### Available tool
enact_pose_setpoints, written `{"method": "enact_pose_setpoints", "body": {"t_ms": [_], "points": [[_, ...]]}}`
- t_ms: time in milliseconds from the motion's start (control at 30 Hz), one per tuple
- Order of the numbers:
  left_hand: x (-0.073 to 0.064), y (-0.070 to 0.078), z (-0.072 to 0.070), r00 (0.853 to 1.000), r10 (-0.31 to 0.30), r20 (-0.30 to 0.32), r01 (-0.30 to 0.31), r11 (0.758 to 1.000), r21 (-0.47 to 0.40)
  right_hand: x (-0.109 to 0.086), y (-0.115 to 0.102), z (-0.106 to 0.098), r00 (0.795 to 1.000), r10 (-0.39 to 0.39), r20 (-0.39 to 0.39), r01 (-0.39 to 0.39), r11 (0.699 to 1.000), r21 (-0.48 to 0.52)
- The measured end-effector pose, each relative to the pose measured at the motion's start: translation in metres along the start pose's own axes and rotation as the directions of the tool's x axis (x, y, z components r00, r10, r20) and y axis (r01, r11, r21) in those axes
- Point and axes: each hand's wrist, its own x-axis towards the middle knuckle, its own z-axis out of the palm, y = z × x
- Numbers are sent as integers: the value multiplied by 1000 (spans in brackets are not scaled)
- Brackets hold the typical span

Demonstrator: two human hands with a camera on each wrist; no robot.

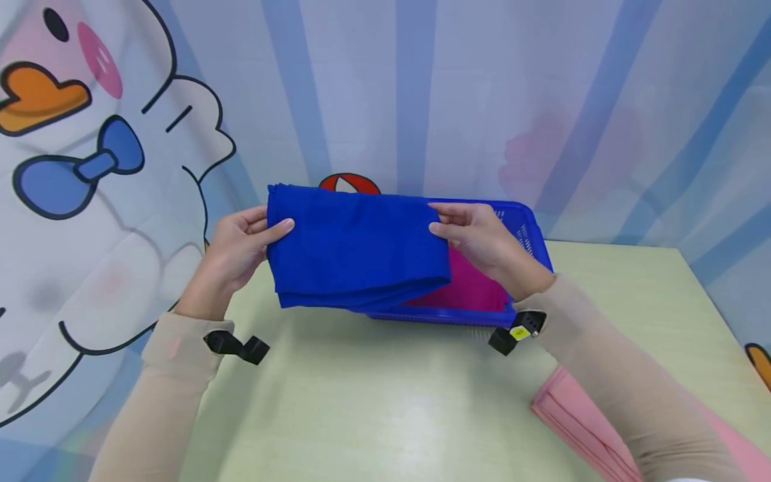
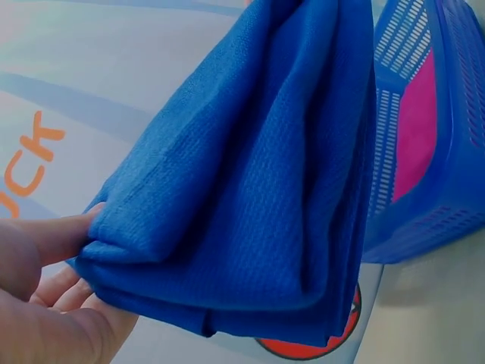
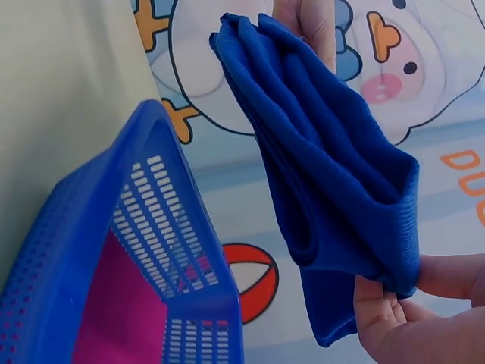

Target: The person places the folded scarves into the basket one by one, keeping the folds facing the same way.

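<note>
A folded blue cloth [image 1: 358,248] is held up between both hands, its layers showing along the lower edge. At its left end my left hand [image 1: 241,244] pinches it, thumb on the near face and fingers behind. My right hand [image 1: 476,237] pinches the upper right corner the same way. In the right wrist view the cloth [image 3: 326,152] shows several stacked folds. Behind and below its right part stands a blue plastic basket [image 1: 530,231], partly covered by the cloth. A magenta cloth [image 1: 476,284] lies inside the basket.
A folded pink cloth [image 1: 578,415] lies on the pale table [image 1: 385,402] at the lower right, partly under the right forearm in the head view. A printed curtain [image 1: 361,87] with stripes and a cartoon duck hangs behind the table and along its left.
</note>
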Motion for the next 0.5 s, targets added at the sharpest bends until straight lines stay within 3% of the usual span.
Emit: {"method": "enact_pose_setpoints", "body": {"t_ms": [233, 500], "points": [[13, 3, 14, 1000, -11, 12, 11, 1000, -15, -2, -5, -15, 1000, 15, -1, -15, 1000, -22], [29, 1, 31, 1000, -13, 25, 14, 1000, -15, -2, -3, -31, 999, 40, -16, -40, 999, 31]]}}
